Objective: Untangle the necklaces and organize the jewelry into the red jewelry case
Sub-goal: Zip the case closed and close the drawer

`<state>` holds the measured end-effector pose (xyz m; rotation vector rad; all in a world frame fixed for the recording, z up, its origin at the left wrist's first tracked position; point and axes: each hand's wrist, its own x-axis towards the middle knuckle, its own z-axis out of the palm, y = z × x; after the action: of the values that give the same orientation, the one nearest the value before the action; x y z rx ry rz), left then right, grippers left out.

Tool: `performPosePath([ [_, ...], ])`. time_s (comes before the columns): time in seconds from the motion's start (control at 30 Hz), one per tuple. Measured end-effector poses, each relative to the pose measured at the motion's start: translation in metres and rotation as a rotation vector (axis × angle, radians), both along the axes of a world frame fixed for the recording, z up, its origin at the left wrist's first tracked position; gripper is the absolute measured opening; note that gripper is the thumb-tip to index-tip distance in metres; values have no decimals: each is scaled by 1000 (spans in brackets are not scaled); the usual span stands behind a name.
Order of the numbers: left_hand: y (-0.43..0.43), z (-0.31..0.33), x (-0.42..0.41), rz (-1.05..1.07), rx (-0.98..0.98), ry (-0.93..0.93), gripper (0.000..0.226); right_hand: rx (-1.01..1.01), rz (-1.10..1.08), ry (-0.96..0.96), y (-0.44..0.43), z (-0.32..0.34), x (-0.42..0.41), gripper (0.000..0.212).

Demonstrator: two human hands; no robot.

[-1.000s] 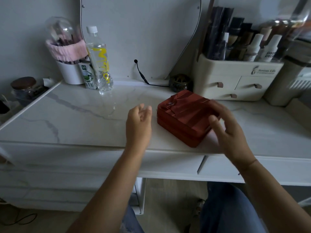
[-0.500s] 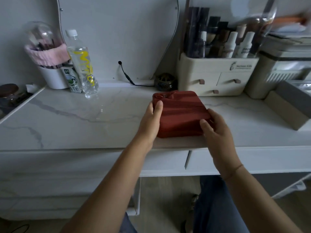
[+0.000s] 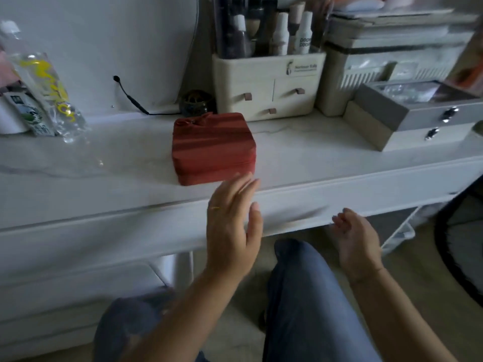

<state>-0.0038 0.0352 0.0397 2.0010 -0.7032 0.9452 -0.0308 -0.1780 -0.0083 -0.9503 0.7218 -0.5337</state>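
Note:
The red jewelry case (image 3: 213, 147) sits closed on the white marble tabletop (image 3: 300, 155), close to its front edge, with a small bow at its back left corner. My left hand (image 3: 232, 226) hovers just in front of and below the case, fingers straight, holding nothing. Lower and to the right, my right hand (image 3: 358, 241) hangs in front of the drawer front with its fingers loosely curled and nothing in it. No necklaces or other jewelry are in sight.
A cream organizer with small drawers (image 3: 269, 84) holds bottles behind the case. A grey two-tier box (image 3: 418, 116) stands at the right. A water bottle (image 3: 44, 84) leans at the left, and a black cable (image 3: 130, 97) runs along the wall. My knees are below the desk.
Both hands have let go of the red case and pulled back toward me, below the table edge. The view has shifted right and down.

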Motion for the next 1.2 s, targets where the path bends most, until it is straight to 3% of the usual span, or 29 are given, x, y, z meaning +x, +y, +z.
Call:
performPosePath([
  [0.1, -24, -20, -3, -37, 186, 54, 37, 203, 81, 5, -14, -18, 4, 13],
  [0.3, -45, -32, 2, -15, 316, 53, 41, 500, 224, -88, -23, -24, 11, 49],
  [0.4, -52, -34, 3, -9, 332, 45, 43, 625, 252, -107, -28, -25, 9, 50],
  [0.73, -61, -24, 1, 17, 437, 47, 46, 626, 274, -129, -23, -16, -21, 55],
  [0.8, -61, -22, -2, 34, 450, 54, 46, 399, 312, -1, -26, -11, -37, 46],
  [0.87, -62, -19, -9, 57, 443, 60, 43, -181, 231, 201, -34, -2, -52, 37],
  [0.93, -65, -17, -18, 52, 404, 72, 39, -842, 40, 245, -50, 5, -65, 34],
  [1.0, -67, -15, -26, 33, 359, 72, 37, -1224, -61, 223, -66, 11, -75, 41],
  [1.1, -70, -11, -34, 40, 333, 80, 42, -1559, -64, 253, -82, 13, -86, 52],
  [1.2, -72, -4, -40, 53, 347, 117, 53, -1665, 61, 275, -87, 14, -92, 51],
])
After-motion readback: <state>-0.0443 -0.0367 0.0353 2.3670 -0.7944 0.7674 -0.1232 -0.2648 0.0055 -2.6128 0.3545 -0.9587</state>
